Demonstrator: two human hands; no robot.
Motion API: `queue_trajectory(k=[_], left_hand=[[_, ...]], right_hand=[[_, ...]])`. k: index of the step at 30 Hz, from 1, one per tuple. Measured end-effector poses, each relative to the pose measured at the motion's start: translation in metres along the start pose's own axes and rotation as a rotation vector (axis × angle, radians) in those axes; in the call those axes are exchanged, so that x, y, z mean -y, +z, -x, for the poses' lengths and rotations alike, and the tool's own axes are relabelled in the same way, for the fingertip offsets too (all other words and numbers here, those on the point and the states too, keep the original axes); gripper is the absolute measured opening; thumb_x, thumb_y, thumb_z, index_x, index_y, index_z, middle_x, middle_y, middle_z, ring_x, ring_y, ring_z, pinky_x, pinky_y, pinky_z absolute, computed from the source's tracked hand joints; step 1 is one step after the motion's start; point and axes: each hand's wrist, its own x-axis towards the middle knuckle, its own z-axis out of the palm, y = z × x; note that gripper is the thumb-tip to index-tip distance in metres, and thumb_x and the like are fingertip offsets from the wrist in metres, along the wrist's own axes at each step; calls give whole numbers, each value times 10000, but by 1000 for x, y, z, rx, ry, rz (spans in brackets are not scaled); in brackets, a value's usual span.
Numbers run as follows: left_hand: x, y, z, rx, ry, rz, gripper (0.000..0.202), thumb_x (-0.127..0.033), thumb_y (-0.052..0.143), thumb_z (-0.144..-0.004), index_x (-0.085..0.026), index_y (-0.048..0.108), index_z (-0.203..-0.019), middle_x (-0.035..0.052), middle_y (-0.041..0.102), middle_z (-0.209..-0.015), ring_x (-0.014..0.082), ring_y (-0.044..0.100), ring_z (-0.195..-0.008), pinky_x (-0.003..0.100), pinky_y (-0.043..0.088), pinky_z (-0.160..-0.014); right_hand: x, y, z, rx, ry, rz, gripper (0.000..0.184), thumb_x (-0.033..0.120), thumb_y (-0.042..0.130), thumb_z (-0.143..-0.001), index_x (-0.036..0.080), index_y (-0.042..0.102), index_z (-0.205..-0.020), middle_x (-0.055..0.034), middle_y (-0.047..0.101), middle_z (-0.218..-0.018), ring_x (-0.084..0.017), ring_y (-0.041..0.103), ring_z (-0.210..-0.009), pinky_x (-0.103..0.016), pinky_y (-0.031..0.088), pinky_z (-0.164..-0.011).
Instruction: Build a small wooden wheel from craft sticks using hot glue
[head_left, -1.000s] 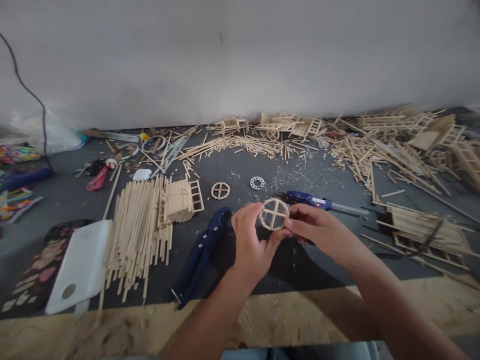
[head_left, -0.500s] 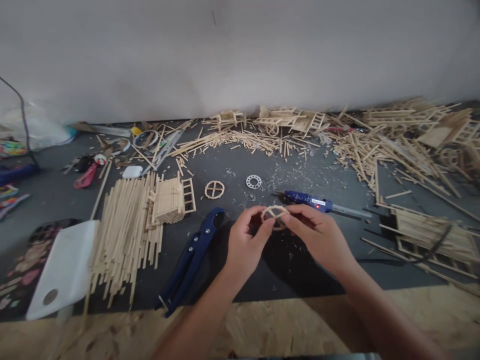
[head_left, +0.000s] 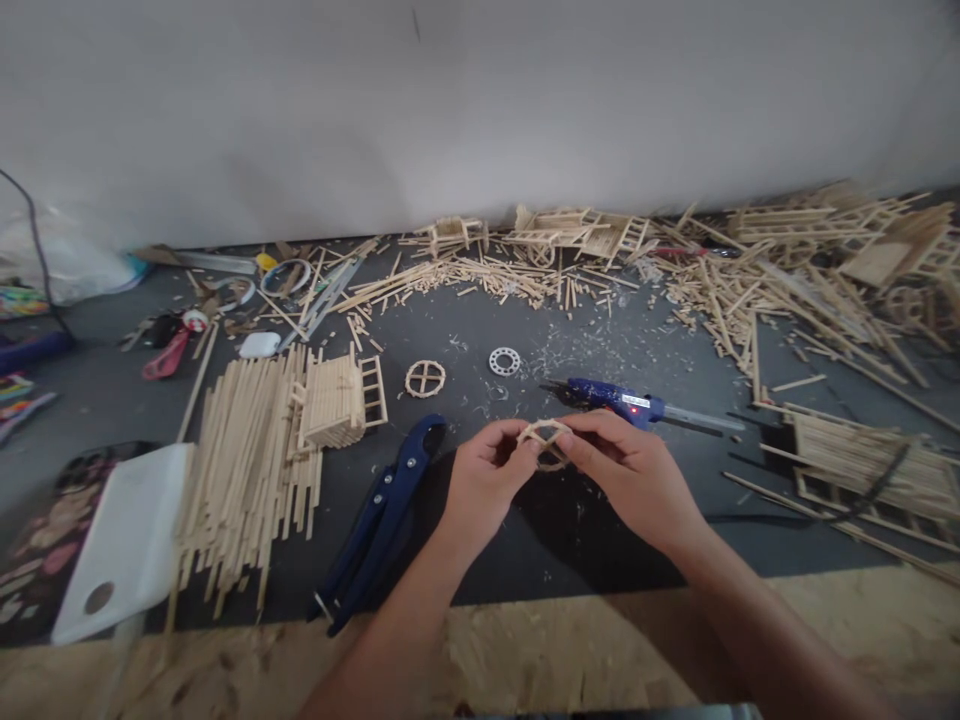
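Between both hands, above the dark mat, is a small wooden spoked wheel (head_left: 551,428) made of stick pieces. My left hand (head_left: 491,478) pinches its left side, and my right hand (head_left: 626,470) grips its right side; the fingers cover part of the rim. A second wooden wheel (head_left: 425,379) with crossed spokes lies flat to the left. Beyond the hands sits a white ring with holes (head_left: 504,362). Just past my right hand lies a blue glue gun (head_left: 611,398), its small light red and a clear glue stick in its back.
A blue pipe cutter (head_left: 384,510) lies left of my hands. Farther left are a bundle of thin sticks (head_left: 240,470), a small stick-built cart body (head_left: 330,402) and a white board (head_left: 124,545). Stick offcuts (head_left: 495,280) line the back; another stick model (head_left: 862,460) stands right.
The wheel in my hands has tilted slightly and its spokes show at a different angle. The whole view has shifted a little; the things on the mat lie as before.
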Motion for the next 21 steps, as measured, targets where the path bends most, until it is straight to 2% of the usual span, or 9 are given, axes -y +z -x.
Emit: queue_trajectory(k=[4, 10, 21], left_hand=[[-2, 0, 1, -7, -10, 33, 167, -316, 702, -711, -170, 694, -793, 2, 668, -715, 97, 567, -640, 214, 447, -637], [-1, -1, 1, -31, -15, 41, 147, -305, 696, -708, -173, 697, -773, -3, 668, -692, 93, 571, -629, 201, 454, -620], [-6, 1, 3, -26, -55, 42, 119, -265, 696, -674, -159, 678, -724, -10, 658, -653, 87, 569, -585, 195, 473, -583]], right_hand=[[-1, 5, 1, -5, 109, -106, 277, 382, 643, -765, 217, 671, -985, -49, 699, -909, -168, 635, -788, -292, 514, -686], [-4, 11, 2, 89, 202, -197, 206, 366, 637, -749, 199, 652, -868, -13, 673, -763, -125, 586, -645, -250, 476, -581], [-3, 13, 2, 145, 244, -298, 141, 333, 681, -720, 203, 645, -763, 5, 670, -738, -132, 616, -695, -268, 485, -678]])
